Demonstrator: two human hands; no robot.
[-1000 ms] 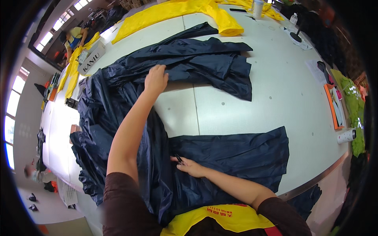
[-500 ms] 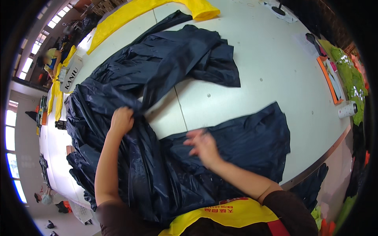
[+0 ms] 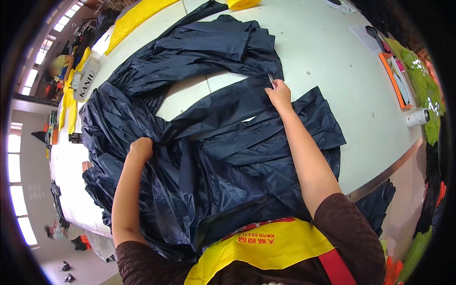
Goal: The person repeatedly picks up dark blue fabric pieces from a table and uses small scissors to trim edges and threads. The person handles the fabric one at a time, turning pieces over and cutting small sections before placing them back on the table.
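Hands gripping crinkled glossy navy garment.

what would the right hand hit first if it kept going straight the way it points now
The right hand points away from the person, up the white table. Just beyond its fingertips lies the folded upper part of the dark navy shiny raincoat fabric, so it would probably meet that first; depth is hard to judge.

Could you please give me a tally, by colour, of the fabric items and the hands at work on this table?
Dark navy shiny raincoat fabric pile: 1
Yellow cloth pieces, one strip and one folded end: 2
Bare hands, left hand and right hand, both gripping the navy fabric: 2
Total: 5
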